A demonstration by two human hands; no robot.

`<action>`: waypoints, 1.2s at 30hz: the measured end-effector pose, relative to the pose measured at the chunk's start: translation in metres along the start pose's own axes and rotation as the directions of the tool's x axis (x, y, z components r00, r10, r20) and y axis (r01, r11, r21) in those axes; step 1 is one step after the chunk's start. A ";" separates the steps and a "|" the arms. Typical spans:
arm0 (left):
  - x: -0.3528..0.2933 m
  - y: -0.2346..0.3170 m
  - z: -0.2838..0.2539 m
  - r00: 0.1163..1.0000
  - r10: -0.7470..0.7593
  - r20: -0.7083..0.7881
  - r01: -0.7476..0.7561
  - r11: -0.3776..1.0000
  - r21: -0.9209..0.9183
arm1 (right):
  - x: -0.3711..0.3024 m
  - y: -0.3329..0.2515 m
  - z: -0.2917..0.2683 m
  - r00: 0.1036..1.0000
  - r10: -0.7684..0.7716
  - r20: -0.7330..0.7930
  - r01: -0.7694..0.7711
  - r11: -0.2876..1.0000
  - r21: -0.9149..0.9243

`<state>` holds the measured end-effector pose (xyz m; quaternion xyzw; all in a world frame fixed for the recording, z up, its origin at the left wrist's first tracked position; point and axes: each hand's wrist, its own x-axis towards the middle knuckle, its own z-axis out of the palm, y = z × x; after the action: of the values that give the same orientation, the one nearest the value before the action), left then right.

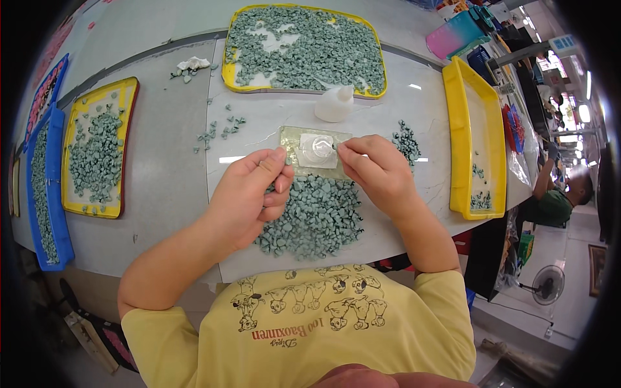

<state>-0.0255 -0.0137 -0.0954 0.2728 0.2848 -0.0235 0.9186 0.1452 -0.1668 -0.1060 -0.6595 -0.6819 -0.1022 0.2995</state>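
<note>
Head view: left fingers [276, 157], right fingers [349, 155] both pinched above grey table [168, 152], fan [548, 284] beyond.

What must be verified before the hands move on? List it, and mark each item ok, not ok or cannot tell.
1. Greenish plate lying between the hands: ok.
2. Clear disc on the white square atop that plate: ok.
3. Left hand, small piece in its grip: cannot tell; the fingers hide it.
4. Right hand, small piece in its grip: cannot tell; too small at the fingertips.
5. Pile of green pieces close on the near side: ok.
6. Pieces all gathered: not ok; strays lie left of the plate.
</note>
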 end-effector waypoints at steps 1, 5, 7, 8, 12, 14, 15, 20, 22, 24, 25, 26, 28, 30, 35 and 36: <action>-0.001 -0.001 -0.001 1.000 -0.004 0.005 0.004 1.000 0.013 | 0.000 0.000 0.001 1.000 -0.001 0.003 0.001 1.000 0.000; -0.001 -0.003 -0.001 0.999 0.003 0.039 -0.004 0.999 0.041 | 0.001 -0.001 0.005 1.000 -0.020 0.018 0.021 1.000 -0.004; -0.001 -0.006 -0.003 0.999 0.003 0.044 -0.005 0.999 0.043 | 0.001 -0.002 0.007 0.999 -0.022 0.028 0.022 1.000 -0.014; -0.001 -0.006 -0.004 0.999 0.005 0.048 -0.007 0.999 0.046 | 0.001 -0.002 0.008 1.000 -0.022 0.013 0.022 1.000 -0.010; 0.000 -0.005 -0.007 0.999 0.026 0.042 -0.028 0.999 0.045 | 0.006 -0.002 0.010 0.997 0.030 -0.065 -0.030 1.000 0.006; 0.001 -0.005 -0.008 0.998 0.026 0.053 -0.028 0.999 0.033 | 0.006 0.000 0.011 0.987 0.132 -0.091 -0.132 0.991 0.013; 0.001 -0.004 -0.008 0.998 0.025 0.054 -0.027 0.999 0.034 | 0.006 0.001 0.011 0.965 0.234 -0.116 -0.232 0.972 0.023; 0.005 -0.006 0.002 0.999 0.039 -0.019 -0.038 0.999 0.033 | 0.004 0.015 -0.004 0.879 0.475 -0.042 -0.471 0.879 0.075; 0.007 -0.008 0.005 0.999 0.032 -0.023 -0.031 0.998 0.054 | 0.000 0.023 -0.014 0.854 0.520 -0.008 -0.518 0.852 0.079; 0.009 -0.009 0.009 0.999 0.025 -0.026 -0.023 0.997 0.072 | -0.006 0.031 -0.022 0.852 0.506 0.136 -0.519 0.849 0.095; 0.009 -0.010 0.011 0.999 0.014 -0.031 -0.012 0.997 0.079 | -0.008 0.033 -0.025 0.851 0.508 0.134 -0.522 0.848 0.094; 0.011 -0.011 0.013 0.999 0.002 -0.034 0.001 0.996 0.087 | -0.009 0.035 -0.029 0.850 0.486 0.204 -0.511 0.855 0.087; 0.015 -0.013 0.015 1.000 -0.001 -0.018 0.003 0.996 0.091 | -0.012 0.039 -0.035 0.842 0.466 0.270 -0.502 0.861 0.079; 0.018 -0.016 0.018 1.000 -0.004 -0.007 0.005 0.995 0.095 | -0.017 0.044 -0.037 0.863 0.403 0.305 -0.452 0.886 0.108; 0.021 -0.023 0.033 1.000 0.002 -0.011 0.000 0.987 0.158 | -0.025 0.047 -0.044 0.845 0.413 0.340 -0.479 0.868 0.135; 0.021 -0.024 0.038 1.000 0.001 -0.013 0.001 0.986 0.164 | -0.027 0.048 -0.047 0.844 0.418 0.335 -0.482 0.865 0.135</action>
<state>0.0068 -0.0516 -0.0927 0.3475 0.2879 -0.0453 0.8912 0.2029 -0.2094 -0.0957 -0.7732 -0.5507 0.1448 0.2792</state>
